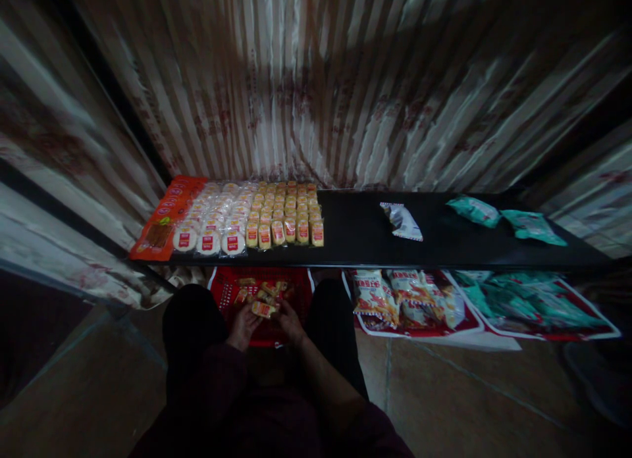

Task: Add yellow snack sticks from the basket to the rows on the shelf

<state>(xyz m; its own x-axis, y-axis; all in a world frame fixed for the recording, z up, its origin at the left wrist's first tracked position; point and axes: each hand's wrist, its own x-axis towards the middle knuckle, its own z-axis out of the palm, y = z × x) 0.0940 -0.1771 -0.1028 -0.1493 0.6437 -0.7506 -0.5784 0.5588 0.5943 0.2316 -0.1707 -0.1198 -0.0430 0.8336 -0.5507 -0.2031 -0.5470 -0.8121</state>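
My left hand (243,328) and my right hand (291,321) meet over a red plastic basket (224,280) between my knees. A small wrapped snack cake (263,309), yellowish with a red and white label, is pinched between them. Several more of these packs (270,289) lie loose in the basket below. On the black shelf (350,231) above, rows of the same yellow packs (284,214) stand beside rows of round white wrapped crackers (212,218). An orange flat packet (165,218) lies at their left end.
Toward the right of the shelf lie a white bag (402,221) and two green bags (474,210). Below them, one red basket holds white and red snack bags (375,297), another green bags (528,303). A pleated curtain (296,83) hangs behind.
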